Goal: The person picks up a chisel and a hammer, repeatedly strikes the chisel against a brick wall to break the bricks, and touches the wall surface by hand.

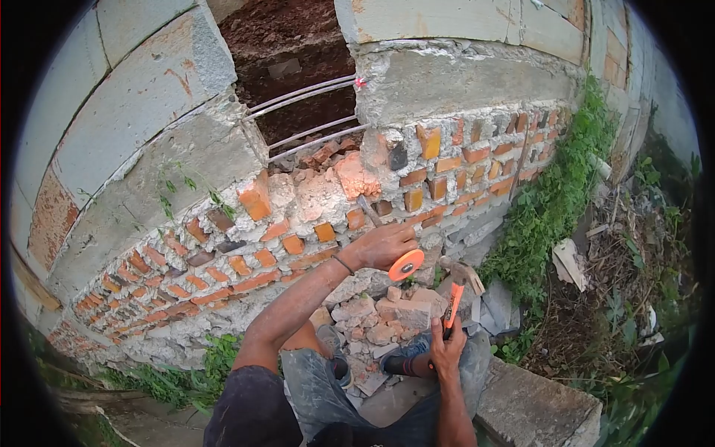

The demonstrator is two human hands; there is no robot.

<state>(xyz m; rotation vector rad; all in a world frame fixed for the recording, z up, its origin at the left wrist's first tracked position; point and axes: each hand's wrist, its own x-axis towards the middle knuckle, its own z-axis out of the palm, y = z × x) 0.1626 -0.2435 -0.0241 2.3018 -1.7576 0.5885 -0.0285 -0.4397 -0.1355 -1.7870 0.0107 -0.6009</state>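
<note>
My left hand [383, 246] is closed around a chisel [369, 211] with a round orange hand guard [406, 265]. The chisel's tip meets the broken edge of the brick wall [313, 232], just below a rough orange brick [356, 176] in the gap. Lower and to the right, my right hand [447, 349] grips a hammer [453, 302] by its orange and black handle. The hammer's metal head points up, a short way from the chisel's guard and apart from it.
Several bare metal bars [309, 134] cross the gap between two concrete beams. Brick rubble [380, 316] lies around my feet. A concrete block [536, 406] sits at the lower right. Green plants [547, 186] grow along the wall, with dry debris beyond them.
</note>
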